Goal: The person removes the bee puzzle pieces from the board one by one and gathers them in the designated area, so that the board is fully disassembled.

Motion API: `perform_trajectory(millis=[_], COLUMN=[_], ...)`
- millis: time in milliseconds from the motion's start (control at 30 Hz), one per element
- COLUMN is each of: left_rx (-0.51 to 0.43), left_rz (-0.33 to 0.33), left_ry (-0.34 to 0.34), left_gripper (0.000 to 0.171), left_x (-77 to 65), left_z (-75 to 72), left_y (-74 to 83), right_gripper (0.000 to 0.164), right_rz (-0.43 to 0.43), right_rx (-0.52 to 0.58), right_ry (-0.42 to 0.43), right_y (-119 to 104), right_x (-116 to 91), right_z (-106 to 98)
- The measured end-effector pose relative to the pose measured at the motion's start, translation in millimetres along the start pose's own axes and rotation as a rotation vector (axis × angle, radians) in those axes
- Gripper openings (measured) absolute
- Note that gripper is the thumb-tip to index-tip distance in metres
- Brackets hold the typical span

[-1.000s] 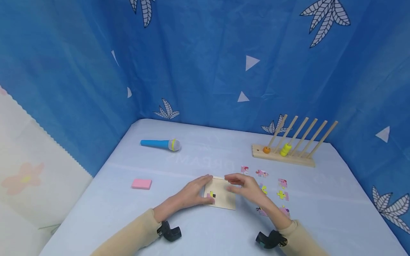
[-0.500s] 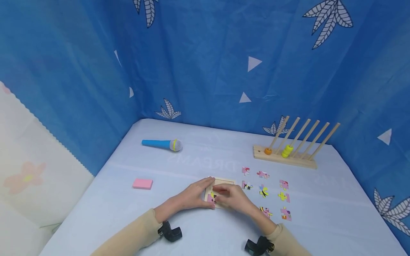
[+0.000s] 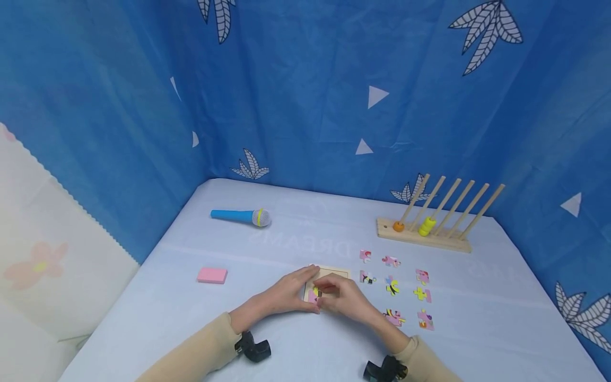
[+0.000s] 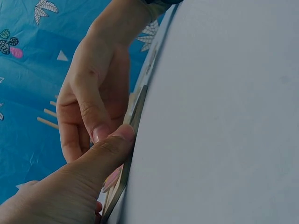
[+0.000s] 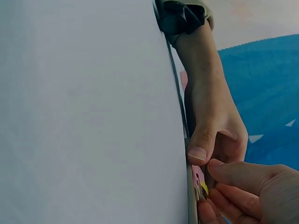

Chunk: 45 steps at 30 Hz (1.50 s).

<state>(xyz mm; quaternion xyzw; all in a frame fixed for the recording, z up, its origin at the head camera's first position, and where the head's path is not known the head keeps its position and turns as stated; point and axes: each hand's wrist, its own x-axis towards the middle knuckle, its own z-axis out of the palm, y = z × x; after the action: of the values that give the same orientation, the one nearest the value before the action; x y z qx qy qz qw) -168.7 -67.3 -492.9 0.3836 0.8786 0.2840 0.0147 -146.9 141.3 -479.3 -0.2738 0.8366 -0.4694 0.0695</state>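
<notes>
A shallow wooden puzzle tray [image 3: 336, 271] lies flat between my hands. My left hand [image 3: 285, 293] grips its left side, thumb along the near edge and fingers toward the far corner. In the tray's near left corner is a pink, yellow and black jigsaw piece [image 3: 313, 295]. My right hand [image 3: 346, 301] reaches over the tray, its thumb and fingers pinching at that piece. In the right wrist view the fingertips come close round the piece [image 5: 198, 174], hiding part of it. The left wrist view shows the left thumb [image 4: 122, 134] pressed on the tray's edge.
Several loose jigsaw pieces [image 3: 392, 286] are spread on the white table right of the tray. Behind them stands a wooden peg rack [image 3: 420, 239] with orange and yellow beads. A blue toy microphone [image 3: 234, 215] and a pink block [image 3: 212, 275] lie to the left.
My right hand has come in leftward from the tray's right side, its fingers closing at the corner piece. It has barely moved since half a second ago. My left hand keeps its grip.
</notes>
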Motion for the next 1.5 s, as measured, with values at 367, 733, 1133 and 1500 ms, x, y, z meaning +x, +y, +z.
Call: perform_trajectory(millis=[367, 733, 1133, 1500], left_rx=[0.0, 0.017, 0.045, 0.029], left_rz=[0.007, 0.04, -0.005, -0.008], left_ry=[-0.017, -0.022, -0.035, -0.021], left_gripper=[0.095, 0.097, 0.1, 0.098], left_x=[1.9, 4.0, 2.7, 0.0], left_z=[-0.4, 1.6, 1.4, -0.5], left_y=[2.2, -0.1, 1.2, 0.4], right_gripper=[0.04, 0.039, 0.037, 0.034], right_rz=[-0.099, -0.147, -0.002, 0.073], right_rx=[-0.073, -0.182, -0.137, -0.18], right_ry=[-0.001, 0.029, 0.117, 0.067], right_y=[1, 3, 4, 23], right_x=[-1, -2, -41, -74], right_z=[1, 0, -58, -75])
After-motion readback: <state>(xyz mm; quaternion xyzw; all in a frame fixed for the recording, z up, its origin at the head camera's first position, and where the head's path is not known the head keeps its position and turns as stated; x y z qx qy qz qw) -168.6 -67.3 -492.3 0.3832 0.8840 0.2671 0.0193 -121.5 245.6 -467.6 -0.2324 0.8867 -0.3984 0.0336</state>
